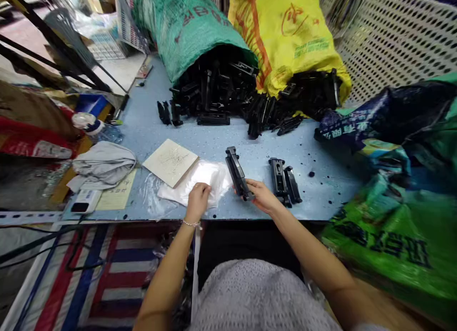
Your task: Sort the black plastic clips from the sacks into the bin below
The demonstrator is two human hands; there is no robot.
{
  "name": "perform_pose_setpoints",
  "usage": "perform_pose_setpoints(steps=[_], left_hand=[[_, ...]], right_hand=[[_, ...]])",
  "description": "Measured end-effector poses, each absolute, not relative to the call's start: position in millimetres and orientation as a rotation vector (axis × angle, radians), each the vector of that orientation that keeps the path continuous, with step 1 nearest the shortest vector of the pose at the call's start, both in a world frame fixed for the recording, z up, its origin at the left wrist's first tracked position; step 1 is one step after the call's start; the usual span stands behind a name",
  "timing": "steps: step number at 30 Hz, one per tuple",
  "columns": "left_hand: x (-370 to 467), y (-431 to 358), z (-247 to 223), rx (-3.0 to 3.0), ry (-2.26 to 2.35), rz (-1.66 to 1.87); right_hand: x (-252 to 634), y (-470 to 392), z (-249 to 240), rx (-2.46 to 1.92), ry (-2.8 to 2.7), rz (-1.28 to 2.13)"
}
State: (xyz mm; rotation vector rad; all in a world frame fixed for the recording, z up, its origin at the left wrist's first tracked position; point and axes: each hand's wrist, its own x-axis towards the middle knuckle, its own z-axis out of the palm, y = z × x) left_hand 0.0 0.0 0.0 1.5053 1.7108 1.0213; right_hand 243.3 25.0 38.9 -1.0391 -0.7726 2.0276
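Note:
My right hand [262, 196] grips the lower end of a long black plastic part [236, 171], perhaps two stacked together, tilted over the blue table. My left hand [198, 200] is closed, thumb against fingers, at the edge of a stack of transparent plastic bags [217, 174]. A bag's edge seems pinched there. A square cream board [171, 162] with small dark specks lies partly on the bags. To the right of my right hand, a wider black part [279, 179] lies beside a narrower black part [293, 184] on the table.
A green woven sack [200, 26] and a yellow sack [289, 36] spill black parts [214, 88] at the back. Green plastic bags [385, 236] crowd the right. On the left are a grey cloth [103, 164], a white device [85, 201] and a plastic bottle [96, 126].

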Motion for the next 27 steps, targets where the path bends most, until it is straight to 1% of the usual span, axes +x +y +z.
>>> perform_pose_setpoints(steps=[6, 9, 13, 15, 17, 21, 24, 27], left_hand=[[-8, 3, -1, 1.395, 1.698, 1.036], [-8, -1, 6, 1.352, 1.693, 1.053], [-17, -12, 24, 1.671, 1.784, 1.154], [-22, -15, 30, 1.873, 1.751, 1.126], [-24, -14, 31, 1.912, 1.700, 1.089], [-19, -9, 27, 1.530, 1.695, 1.176], [-10, -9, 23, 1.187, 1.665, 1.289], [-1, -12, 23, 1.127, 1.609, 1.311]], right_hand=[[204, 23, 34, -0.870, -0.792, 2.189], [186, 29, 24, -0.907, -0.778, 2.200], [194, 33, 17, -1.100, -0.802, 2.008], [207, 28, 21, -1.163, -0.898, 1.839], [218, 19, 30, -1.150, -0.955, 1.809], [221, 7, 45, -0.975, -0.874, 2.086], [210, 8, 44, -0.883, -0.757, 2.178], [193, 14, 37, -0.825, -0.692, 2.239]])
